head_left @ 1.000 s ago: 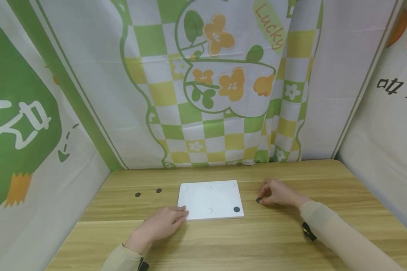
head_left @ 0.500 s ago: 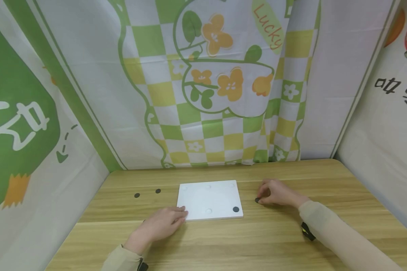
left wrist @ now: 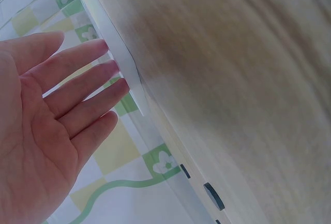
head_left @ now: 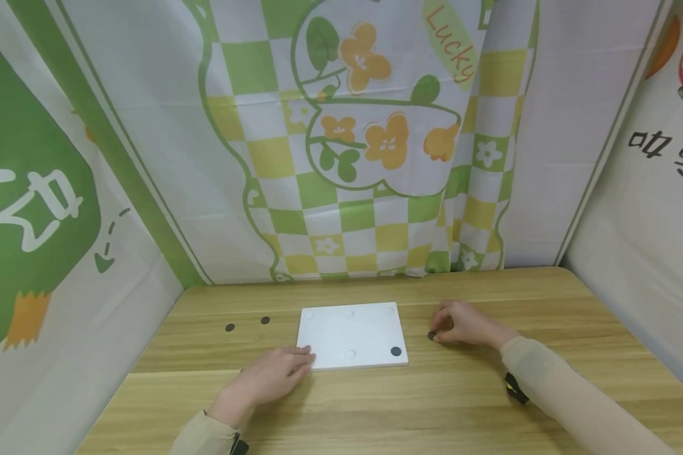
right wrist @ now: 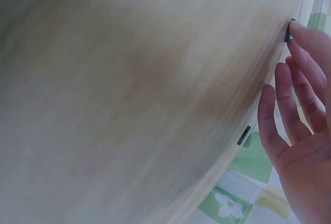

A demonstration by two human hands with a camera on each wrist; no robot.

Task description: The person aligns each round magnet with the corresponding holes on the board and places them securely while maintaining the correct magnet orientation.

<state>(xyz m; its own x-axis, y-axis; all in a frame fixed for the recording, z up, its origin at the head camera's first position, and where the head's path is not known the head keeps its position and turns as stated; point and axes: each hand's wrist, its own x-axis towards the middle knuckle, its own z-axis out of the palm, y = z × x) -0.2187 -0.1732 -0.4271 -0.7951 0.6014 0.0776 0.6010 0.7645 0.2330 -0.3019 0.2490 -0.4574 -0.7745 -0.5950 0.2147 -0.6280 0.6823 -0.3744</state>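
A white rectangular board [head_left: 350, 332] with shallow round recesses lies on the table, and a black disc [head_left: 396, 351] sits at its front right corner. The fingertips of my left hand [head_left: 276, 375] rest on its front left corner. In the left wrist view, the fingers of that left hand [left wrist: 72, 84] are extended against the board's edge [left wrist: 121, 53]. To the right of the board, the thumb and index finger of my right hand [head_left: 461, 323] pinch a small round black disc [head_left: 432, 335] at the tabletop. The right wrist view shows the pinched disc [right wrist: 288, 31] tilted between the fingertips.
Two more black discs, one nearer [head_left: 265, 320] and one farther left [head_left: 230, 327], lie left of the board on the wooden table [head_left: 364, 411]. A dark edge shows behind the left hand. Another disc [right wrist: 244, 135] appears in the right wrist view. A patterned curtain [head_left: 370, 221] hangs behind.
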